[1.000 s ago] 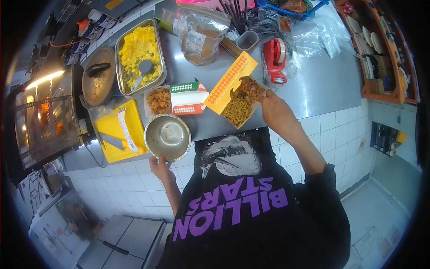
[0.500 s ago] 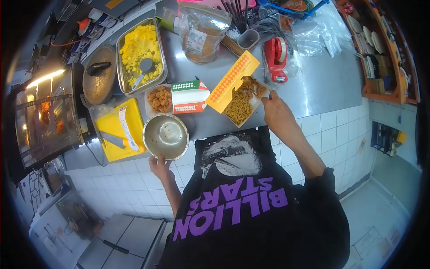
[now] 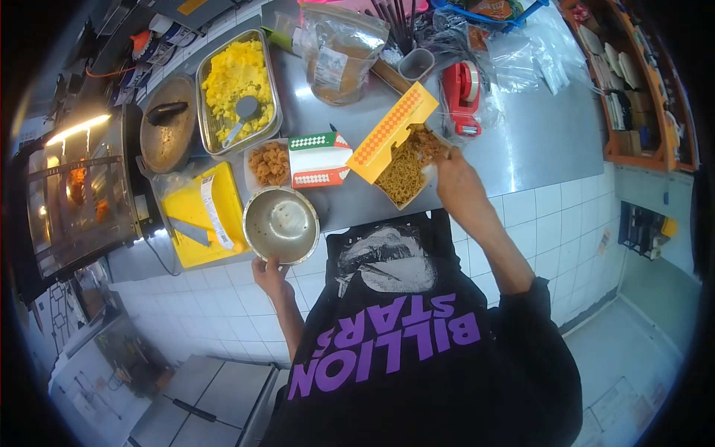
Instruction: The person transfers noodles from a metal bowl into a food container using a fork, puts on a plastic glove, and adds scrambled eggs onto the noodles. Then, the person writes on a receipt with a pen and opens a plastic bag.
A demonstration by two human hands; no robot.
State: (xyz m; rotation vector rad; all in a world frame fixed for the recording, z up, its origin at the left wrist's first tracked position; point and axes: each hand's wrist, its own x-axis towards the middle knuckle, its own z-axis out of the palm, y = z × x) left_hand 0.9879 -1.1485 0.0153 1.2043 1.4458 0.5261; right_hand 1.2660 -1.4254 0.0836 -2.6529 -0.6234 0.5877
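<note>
My left hand (image 3: 272,277) grips the near rim of a metal bowl (image 3: 281,226), which looks empty but for small residue. At the right edge of an open yellow box (image 3: 393,134), my right hand (image 3: 459,179) has its fingers closed on something I cannot make out. Noodles (image 3: 402,176) fill the near part of that box, and brown pieces of food (image 3: 424,143) lie by my fingertips. Between bowl and noodles stands an open green and red box (image 3: 319,159), beside a container of fried pieces (image 3: 269,164).
A tray of yellow food (image 3: 237,86) stands at the back left, with a scoop in it. Near the front left lie a yellow cutting board (image 3: 195,242) and a knife (image 3: 190,232). A red tape dispenser (image 3: 462,99) and plastic bags (image 3: 532,56) are at the back right.
My right hand has shifted slightly at the box's right edge, with its fingers still closed. My left hand keeps its hold on the bowl, which has moved only a little.
</note>
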